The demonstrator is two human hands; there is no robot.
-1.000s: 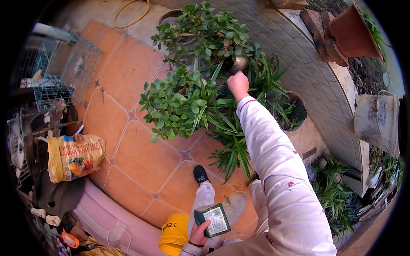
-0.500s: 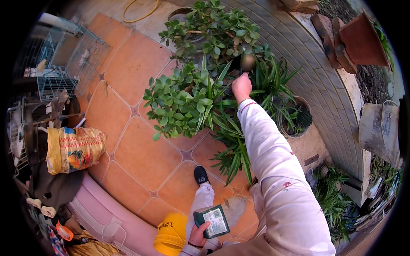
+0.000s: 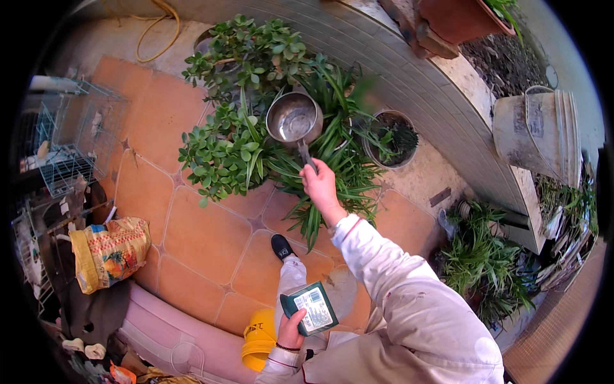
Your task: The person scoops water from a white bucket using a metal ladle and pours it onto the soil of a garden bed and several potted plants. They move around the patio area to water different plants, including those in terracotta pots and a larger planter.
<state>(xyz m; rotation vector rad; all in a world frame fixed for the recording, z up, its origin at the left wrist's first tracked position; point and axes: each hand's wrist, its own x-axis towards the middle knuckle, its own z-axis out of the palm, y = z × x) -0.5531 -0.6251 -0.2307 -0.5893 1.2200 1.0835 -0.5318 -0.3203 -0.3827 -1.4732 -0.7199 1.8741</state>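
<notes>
My right hand (image 3: 322,189) is closed round the dark handle of a round metal dipper (image 3: 293,118). The dipper's bowl hangs over the plants with its inside facing me; a bright patch shows at the bottom, but I cannot tell whether liquid is in it. Around it grow a long-leaved spider plant (image 3: 329,137) and a thick-leaved jade plant (image 3: 224,153). Low in the picture, my left hand (image 3: 292,329) grips a dark green packet (image 3: 310,308) with a white label, thumb on its face.
A yellow bucket (image 3: 259,339) stands beside my left leg. To the left lie a printed woven sack (image 3: 115,249), a pink padded seat (image 3: 173,329) and a wire cage (image 3: 67,137). A tiled wall (image 3: 441,105) curves behind the pots, with a white bucket (image 3: 534,134) on it.
The dipper has come back toward me and turned, so its inside now shows instead of its rounded outside. My view has shifted right. The packet stays in my left hand.
</notes>
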